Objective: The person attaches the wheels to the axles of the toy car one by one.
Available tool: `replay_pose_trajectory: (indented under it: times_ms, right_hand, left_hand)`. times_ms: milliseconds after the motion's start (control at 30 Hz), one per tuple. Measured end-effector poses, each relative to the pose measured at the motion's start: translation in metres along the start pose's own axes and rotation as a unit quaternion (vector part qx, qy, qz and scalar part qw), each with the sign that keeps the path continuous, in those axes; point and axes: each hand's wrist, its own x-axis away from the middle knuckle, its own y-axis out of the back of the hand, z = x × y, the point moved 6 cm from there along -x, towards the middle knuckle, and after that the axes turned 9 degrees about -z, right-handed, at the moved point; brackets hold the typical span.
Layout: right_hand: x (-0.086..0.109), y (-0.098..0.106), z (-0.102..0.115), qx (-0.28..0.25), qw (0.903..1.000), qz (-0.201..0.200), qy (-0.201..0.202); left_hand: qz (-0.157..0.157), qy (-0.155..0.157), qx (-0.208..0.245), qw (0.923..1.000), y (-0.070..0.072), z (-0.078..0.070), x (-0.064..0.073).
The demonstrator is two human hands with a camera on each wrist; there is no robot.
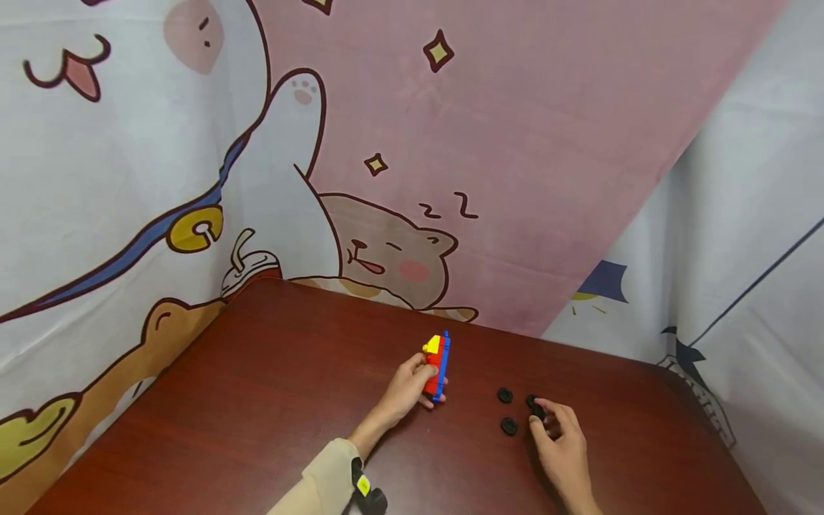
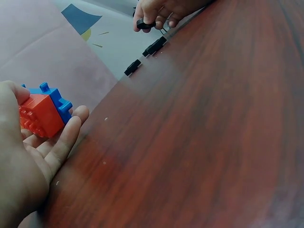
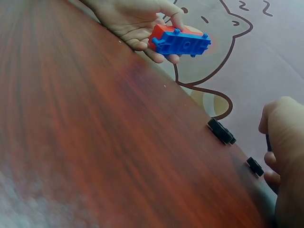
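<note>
My left hand [image 1: 407,388] holds a toy block car [image 1: 436,365] above the table. The car has red blocks, a yellow block at its far end and a blue base with side pegs. In the right wrist view the underside of the blue base [image 3: 183,44] faces the camera. My right hand [image 1: 563,445] pinches a black toy wheel [image 2: 145,24] between thumb and fingers, raised just off the tabletop. Beside that hand lie more black wheels: one farther back [image 1: 505,395], one nearer [image 1: 508,426], and one close to the fingertips [image 1: 531,399].
The brown wooden table [image 1: 290,400] has its back edge against a printed cloth [image 1: 515,179] with cartoon animals. More cloth hangs at the left and right sides. A black strap device [image 1: 368,488] is worn on the left wrist over a cream sleeve [image 1: 322,479].
</note>
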Motion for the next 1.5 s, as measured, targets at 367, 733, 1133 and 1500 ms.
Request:
replay_pose_trajectory:
  times_ms: [367,733,1133,1500]
  right_hand:
    - [0.0009,0.0032,0.0018,-0.054,0.9983,-0.022,0.0]
    - [-0.0075,0.0036,0.0049,-0.128,0.989,-0.07,-0.025]
    - [-0.0052,-0.0004,0.0031,-0.15,0.9864,-0.059,-0.029]
    - [-0.0051,0.0044,0.0082,-0.175,0.9803,-0.091,0.011]
  left_hand:
    - [-0.001,-0.003,0.003,1.0,-0.0004,-0.0033,0.0013]
    - [-0.008,-0.002,0.002,1.0,-0.0005,-0.0029,-0.0002]
    - [-0.01,0.002,-0.014,0.9998,0.0001,0.0001,0.0008]
    - [-0.016,-0.005,-0.022,0.9996,0.0008,-0.0007,0.0008]
